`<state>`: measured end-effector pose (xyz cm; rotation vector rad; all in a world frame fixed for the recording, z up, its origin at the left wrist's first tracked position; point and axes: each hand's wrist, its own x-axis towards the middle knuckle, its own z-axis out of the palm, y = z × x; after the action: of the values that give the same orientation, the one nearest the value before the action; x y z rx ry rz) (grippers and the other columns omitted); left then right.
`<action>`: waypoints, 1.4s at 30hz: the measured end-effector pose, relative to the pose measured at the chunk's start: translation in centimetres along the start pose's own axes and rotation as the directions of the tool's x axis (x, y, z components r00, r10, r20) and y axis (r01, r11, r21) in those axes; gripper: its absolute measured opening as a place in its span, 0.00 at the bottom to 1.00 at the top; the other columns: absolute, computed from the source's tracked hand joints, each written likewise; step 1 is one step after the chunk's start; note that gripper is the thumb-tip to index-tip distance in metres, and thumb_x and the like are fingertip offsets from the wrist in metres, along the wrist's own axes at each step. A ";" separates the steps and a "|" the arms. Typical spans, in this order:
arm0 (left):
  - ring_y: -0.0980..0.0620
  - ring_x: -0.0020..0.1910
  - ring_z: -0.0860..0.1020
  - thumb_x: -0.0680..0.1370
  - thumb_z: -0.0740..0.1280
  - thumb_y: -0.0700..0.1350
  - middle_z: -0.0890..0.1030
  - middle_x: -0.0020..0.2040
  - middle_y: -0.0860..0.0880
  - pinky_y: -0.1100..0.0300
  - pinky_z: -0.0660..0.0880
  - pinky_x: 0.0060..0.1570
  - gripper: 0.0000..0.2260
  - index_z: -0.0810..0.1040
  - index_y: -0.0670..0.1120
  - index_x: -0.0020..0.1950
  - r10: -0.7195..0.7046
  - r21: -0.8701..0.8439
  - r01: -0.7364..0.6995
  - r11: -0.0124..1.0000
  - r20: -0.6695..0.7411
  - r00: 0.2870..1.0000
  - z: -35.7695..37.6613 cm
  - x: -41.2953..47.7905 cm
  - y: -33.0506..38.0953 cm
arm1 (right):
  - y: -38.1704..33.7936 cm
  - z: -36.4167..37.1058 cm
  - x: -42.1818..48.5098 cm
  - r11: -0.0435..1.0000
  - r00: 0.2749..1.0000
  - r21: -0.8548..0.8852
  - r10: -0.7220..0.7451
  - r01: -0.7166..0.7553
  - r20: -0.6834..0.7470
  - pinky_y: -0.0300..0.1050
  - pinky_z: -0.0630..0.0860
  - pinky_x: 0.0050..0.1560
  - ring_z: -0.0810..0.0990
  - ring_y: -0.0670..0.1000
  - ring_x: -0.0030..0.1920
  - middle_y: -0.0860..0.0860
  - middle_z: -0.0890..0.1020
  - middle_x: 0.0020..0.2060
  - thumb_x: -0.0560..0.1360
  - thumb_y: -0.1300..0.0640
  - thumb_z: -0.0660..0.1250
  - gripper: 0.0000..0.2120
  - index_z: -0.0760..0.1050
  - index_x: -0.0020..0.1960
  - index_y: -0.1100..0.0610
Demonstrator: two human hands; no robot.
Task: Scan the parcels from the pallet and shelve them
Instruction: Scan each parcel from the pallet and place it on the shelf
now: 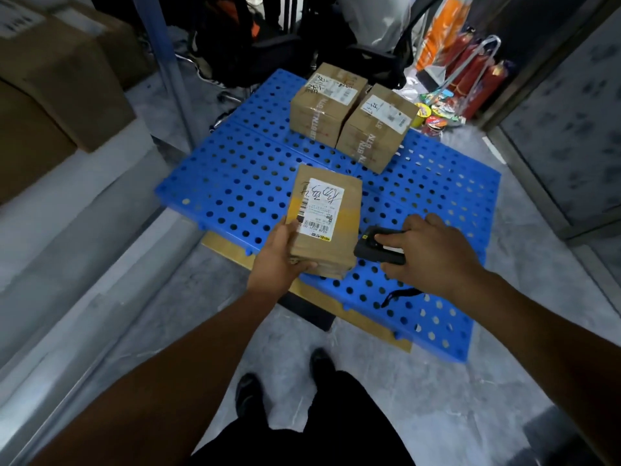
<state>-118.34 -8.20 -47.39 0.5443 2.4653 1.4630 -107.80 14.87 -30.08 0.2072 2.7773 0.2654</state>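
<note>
A flat brown parcel (331, 210) with a white label on top is above the near part of the blue perforated pallet (235, 176). My left hand (280, 257) grips its near left corner, thumb on top and fingers underneath. My right hand (430, 252) holds a black handheld scanner (376, 247) just right of the parcel, its head pointing toward it. Two taped cardboard boxes stand side by side at the pallet's far end, the left box (322, 102) and the right box (376, 129), each with a white label.
White shelving with large cardboard boxes (50, 82) runs along the left. Red fire extinguishers (477, 75) and colourful clutter lie beyond the pallet at the right. A grey wall panel (564, 129) bounds the right side. My feet stand on grey floor below the pallet.
</note>
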 end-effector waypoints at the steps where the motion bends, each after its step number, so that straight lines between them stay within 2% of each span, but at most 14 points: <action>1: 0.55 0.69 0.73 0.66 0.83 0.53 0.72 0.73 0.56 0.51 0.75 0.67 0.40 0.66 0.57 0.72 -0.018 -0.005 0.018 1.000 0.003 1.000 -0.1 0.0 0.1 | 0.4 0.3 0.2 0.999 1.000 0.050 0.012 -0.013 0.007 0.56 0.74 0.55 0.69 0.58 0.62 0.50 0.73 0.59 0.77 0.37 0.65 0.27 0.66 0.75 0.38; 2: 0.58 0.69 0.73 0.65 0.83 0.53 0.72 0.72 0.60 0.55 0.75 0.66 0.40 0.66 0.59 0.72 -0.037 -0.015 0.037 0.999 0.005 0.999 -0.1 -0.1 0.2 | 1.0 0.6 0.5 0.986 0.999 0.160 0.036 -0.038 0.015 0.55 0.76 0.52 0.72 0.56 0.60 0.50 0.75 0.57 0.77 0.38 0.66 0.27 0.67 0.75 0.39; 4: 0.70 0.65 0.72 0.64 0.83 0.53 0.72 0.66 0.72 0.72 0.73 0.60 0.38 0.67 0.66 0.68 -0.065 -0.046 0.064 0.997 -0.005 0.998 -0.2 -0.4 0.6 | 2.5 1.5 1.2 0.866 0.996 0.492 0.079 -0.092 0.048 0.45 0.75 0.34 0.79 0.47 0.39 0.47 0.81 0.42 0.76 0.41 0.70 0.26 0.72 0.72 0.42; 6: 0.77 0.62 0.70 0.63 0.84 0.52 0.70 0.62 0.80 0.80 0.68 0.54 0.38 0.67 0.68 0.65 -0.085 -0.053 0.083 0.995 -0.049 0.995 -0.2 -1.0 1.4 | 3.6 3.2 1.8 0.688 0.993 0.716 0.088 -0.120 0.082 0.38 0.67 0.24 0.72 0.43 0.23 0.46 0.83 0.40 0.75 0.44 0.72 0.25 0.74 0.71 0.43; 9: 0.78 0.62 0.69 0.63 0.84 0.53 0.69 0.62 0.81 0.81 0.66 0.55 0.39 0.67 0.65 0.67 -0.107 -0.068 0.101 0.993 -0.092 0.990 0.5 -2.6 2.4 | 3.8 6.1 2.6 0.501 0.989 0.853 0.107 -0.146 0.107 0.37 0.74 0.36 0.78 0.40 0.37 0.47 0.80 0.63 0.76 0.46 0.72 0.25 0.74 0.71 0.45; 14: 0.71 0.61 0.73 0.62 0.80 0.60 0.70 0.65 0.72 0.76 0.71 0.54 0.37 0.68 0.61 0.66 -0.239 -0.087 0.223 0.971 -0.292 0.926 1.1 -7.1 3.0 | 1.8 7.9 5.4 0.452 0.998 0.891 -0.019 -0.047 0.062 0.34 0.75 0.43 0.79 0.42 0.45 0.45 0.79 0.66 0.76 0.44 0.71 0.26 0.73 0.73 0.47; 17: 0.64 0.60 0.77 0.61 0.79 0.63 0.72 0.65 0.71 0.70 0.75 0.53 0.36 0.67 0.64 0.65 -0.333 -0.127 0.310 0.942 -0.447 0.830 0.6 -10.4 3.1 | -0.5 7.7 6.7 0.433 0.989 0.900 -0.148 0.041 0.027 0.32 0.78 0.42 0.82 0.46 0.55 0.34 0.79 0.59 0.75 0.42 0.71 0.26 0.74 0.72 0.45; 21: 0.73 0.55 0.76 0.64 0.83 0.53 0.72 0.59 0.80 0.78 0.72 0.46 0.36 0.67 0.66 0.65 -0.396 -0.178 0.372 0.911 -0.633 0.665 -1.1 -16.3 3.6 | -6.4 6.5 6.5 0.398 0.943 0.895 -0.325 0.201 -0.067 0.25 0.72 0.48 0.76 0.37 0.61 0.27 0.73 0.62 0.75 0.41 0.72 0.25 0.75 0.71 0.44; 24: 0.71 0.57 0.76 0.65 0.83 0.49 0.70 0.60 0.80 0.79 0.71 0.47 0.37 0.64 0.70 0.62 -0.430 -0.228 0.403 0.886 -0.728 0.534 -3.2 -21.1 3.8 | -12.0 5.2 5.2 0.359 0.886 0.885 -0.448 0.297 -0.116 0.32 0.78 0.43 0.72 0.25 0.52 0.16 0.71 0.44 0.75 0.42 0.72 0.23 0.75 0.69 0.42; 27: 0.62 0.61 0.76 0.65 0.82 0.52 0.72 0.66 0.69 0.74 0.74 0.51 0.36 0.64 0.70 0.61 -0.432 -0.256 0.425 0.868 -0.811 0.395 -5.3 -26.7 4.2 | -17.6 3.7 2.7 0.332 0.815 0.864 -0.561 0.378 -0.141 0.39 0.80 0.38 0.79 0.33 0.48 0.24 0.75 0.44 0.74 0.42 0.73 0.22 0.76 0.67 0.40; 29: 0.56 0.62 0.78 0.63 0.81 0.58 0.74 0.66 0.64 0.66 0.76 0.51 0.34 0.64 0.72 0.60 -0.431 -0.273 0.449 0.851 -0.851 0.299 -6.4 -30.8 4.2 | -21.3 2.9 0.6 0.279 0.747 0.857 -0.643 0.434 -0.169 0.29 0.76 0.34 0.79 0.30 0.46 0.27 0.78 0.49 0.74 0.44 0.74 0.22 0.77 0.67 0.42; 33: 0.53 0.61 0.80 0.64 0.83 0.55 0.76 0.64 0.63 0.62 0.78 0.50 0.35 0.64 0.74 0.60 -0.419 -0.318 0.471 0.823 -0.899 0.126 -8.6 -39.7 3.4 | -29.5 2.2 -4.9 0.216 0.631 0.847 -0.758 0.485 -0.168 0.23 0.71 0.35 0.78 0.27 0.40 0.21 0.77 0.38 0.72 0.47 0.76 0.22 0.79 0.65 0.44; 37: 0.61 0.56 0.80 0.64 0.84 0.53 0.76 0.58 0.74 0.72 0.75 0.47 0.36 0.65 0.75 0.59 -0.435 -0.389 0.468 0.794 -0.901 -0.012 -10.8 -49.3 2.3 | -37.4 2.9 -11.8 0.158 0.530 0.841 -0.831 0.517 -0.169 0.23 0.72 0.47 0.78 0.27 0.50 0.24 0.80 0.46 0.72 0.47 0.76 0.21 0.80 0.64 0.44; 42: 0.73 0.56 0.76 0.64 0.84 0.53 0.72 0.58 0.80 0.75 0.74 0.48 0.37 0.65 0.74 0.60 -0.419 -0.431 0.455 0.779 -0.898 -0.134 -13.4 -60.4 0.9 | -46.7 4.3 -20.6 0.131 0.435 0.834 -0.889 0.536 -0.140 0.42 0.77 0.63 0.80 0.35 0.56 0.39 0.83 0.58 0.73 0.47 0.76 0.24 0.79 0.67 0.49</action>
<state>-68.37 -43.98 -39.98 -1.9897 2.8145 1.6373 -92.33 -33.39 -37.15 -0.8720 1.9596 -1.2018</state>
